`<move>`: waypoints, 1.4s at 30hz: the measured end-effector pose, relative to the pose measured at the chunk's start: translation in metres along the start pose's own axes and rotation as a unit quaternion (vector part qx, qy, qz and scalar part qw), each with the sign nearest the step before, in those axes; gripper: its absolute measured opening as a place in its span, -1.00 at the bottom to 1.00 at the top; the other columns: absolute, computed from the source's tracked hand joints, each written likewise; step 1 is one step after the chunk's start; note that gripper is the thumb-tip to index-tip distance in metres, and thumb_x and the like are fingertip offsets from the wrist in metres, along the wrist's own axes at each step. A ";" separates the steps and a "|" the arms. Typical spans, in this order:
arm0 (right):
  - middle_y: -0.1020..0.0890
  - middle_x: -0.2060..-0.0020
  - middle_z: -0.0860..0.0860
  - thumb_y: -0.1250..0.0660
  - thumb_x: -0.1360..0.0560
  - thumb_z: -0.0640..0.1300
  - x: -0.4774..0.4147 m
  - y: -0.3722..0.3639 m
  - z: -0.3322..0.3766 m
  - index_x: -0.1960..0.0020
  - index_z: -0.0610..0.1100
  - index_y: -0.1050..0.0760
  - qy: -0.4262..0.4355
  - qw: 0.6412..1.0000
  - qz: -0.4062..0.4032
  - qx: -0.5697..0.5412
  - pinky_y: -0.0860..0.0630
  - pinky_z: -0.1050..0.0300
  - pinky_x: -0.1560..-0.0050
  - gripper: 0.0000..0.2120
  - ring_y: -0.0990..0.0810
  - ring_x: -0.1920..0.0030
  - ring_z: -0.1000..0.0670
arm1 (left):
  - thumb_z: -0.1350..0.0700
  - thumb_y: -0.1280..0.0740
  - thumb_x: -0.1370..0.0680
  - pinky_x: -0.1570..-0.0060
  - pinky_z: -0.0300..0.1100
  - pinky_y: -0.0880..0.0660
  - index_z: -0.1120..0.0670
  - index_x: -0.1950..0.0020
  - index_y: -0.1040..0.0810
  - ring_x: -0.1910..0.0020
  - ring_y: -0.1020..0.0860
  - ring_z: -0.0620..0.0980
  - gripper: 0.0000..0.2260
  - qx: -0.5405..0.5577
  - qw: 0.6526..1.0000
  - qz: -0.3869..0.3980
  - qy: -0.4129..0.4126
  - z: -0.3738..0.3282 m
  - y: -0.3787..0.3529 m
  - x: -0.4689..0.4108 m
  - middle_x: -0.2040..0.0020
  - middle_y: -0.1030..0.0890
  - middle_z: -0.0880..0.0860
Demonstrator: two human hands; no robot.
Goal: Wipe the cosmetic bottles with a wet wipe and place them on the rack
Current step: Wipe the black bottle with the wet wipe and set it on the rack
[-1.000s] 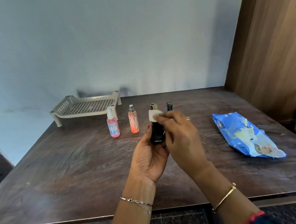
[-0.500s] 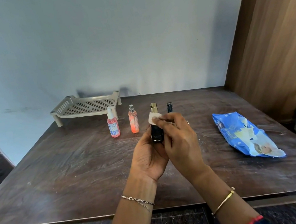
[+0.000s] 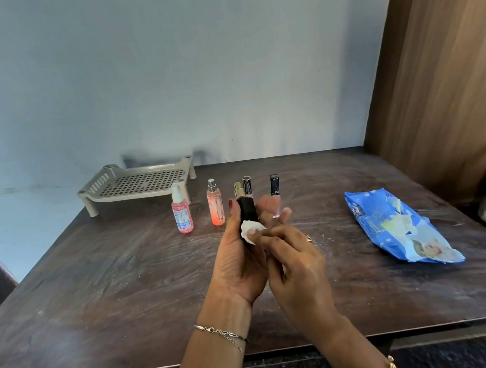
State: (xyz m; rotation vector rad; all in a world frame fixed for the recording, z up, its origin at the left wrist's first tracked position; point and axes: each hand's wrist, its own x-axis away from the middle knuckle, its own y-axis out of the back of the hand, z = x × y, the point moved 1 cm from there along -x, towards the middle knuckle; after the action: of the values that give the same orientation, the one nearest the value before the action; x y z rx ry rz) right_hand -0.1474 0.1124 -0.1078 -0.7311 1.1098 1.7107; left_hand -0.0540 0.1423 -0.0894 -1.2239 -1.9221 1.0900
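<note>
- The black bottle [image 3: 247, 211] is a matte, square-edged block with a gold cap. It is held upright above the middle of the table [image 3: 95, 295], a dark wood-grain slab scuffed with pale streaks.
- The rack [image 3: 139, 182] is beige plastic, a perforated tray on short legs, at the table's far left by the wall.
- A clear pink spray bottle [image 3: 182, 216] and an orange bottle [image 3: 215, 207] stand just in front of the rack.
- The left hand [image 3: 240, 264] wraps the black bottle, thumb on its left side and fingers round behind.
- The right hand [image 3: 296, 272] pinches a crumpled white wet wipe [image 3: 251, 231] in its fingertips, pressed against the bottle's lower front.
- The bottle's base is hidden in the palm.
- A dark-capped tube [image 3: 247, 184] shows only its top behind the bottle.
- A lilac tube [image 3: 274, 185] is partly covered by fingers.
- The glossy blue wipe pack [image 3: 395, 225] lies crinkled to the right, its print unreadable.
</note>
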 end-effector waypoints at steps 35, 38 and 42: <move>-0.64 -0.15 -0.04 -0.17 -0.45 -0.23 0.010 -0.006 0.004 -0.17 -0.14 -0.61 0.011 0.995 0.057 0.086 -0.59 0.13 -0.04 -0.64 -0.63 -0.12 -0.01 | -0.02 -0.18 -0.61 0.29 -0.29 -0.55 0.18 -0.05 -0.64 0.33 -0.48 -0.12 -0.66 0.039 0.996 -0.073 0.012 -0.001 0.019 -0.012 0.29 -0.50 0.02; -0.62 -0.16 -0.01 -0.23 -0.44 -0.29 0.019 -0.004 0.004 -0.18 -0.14 -0.60 0.027 0.992 0.078 0.099 -0.62 0.08 0.02 -0.65 -0.61 -0.14 -0.01 | -0.08 -0.15 -0.61 0.21 -0.34 -0.49 0.16 -0.18 -0.59 0.33 -0.46 -0.15 -0.61 0.045 0.997 -0.066 0.015 -0.001 0.025 -0.013 0.26 -0.54 0.01; -0.61 -0.19 -0.03 -0.15 -0.48 -0.22 0.001 -0.006 0.000 -0.21 -0.14 -0.58 0.010 0.993 0.078 0.093 -0.62 0.02 0.03 -0.63 -0.63 -0.11 -0.05 | 0.01 -0.13 -0.65 0.21 -0.24 -0.59 0.16 -0.20 -0.59 0.32 -0.53 -0.10 -0.66 0.041 0.999 -0.027 0.016 0.001 0.017 -0.010 0.25 -0.50 0.03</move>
State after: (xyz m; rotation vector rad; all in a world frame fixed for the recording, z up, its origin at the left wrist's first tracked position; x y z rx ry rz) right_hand -0.1422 0.1141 -0.1108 -0.5565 1.3500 1.7034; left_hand -0.0439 0.1365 -0.1058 -1.1311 -1.8563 1.1038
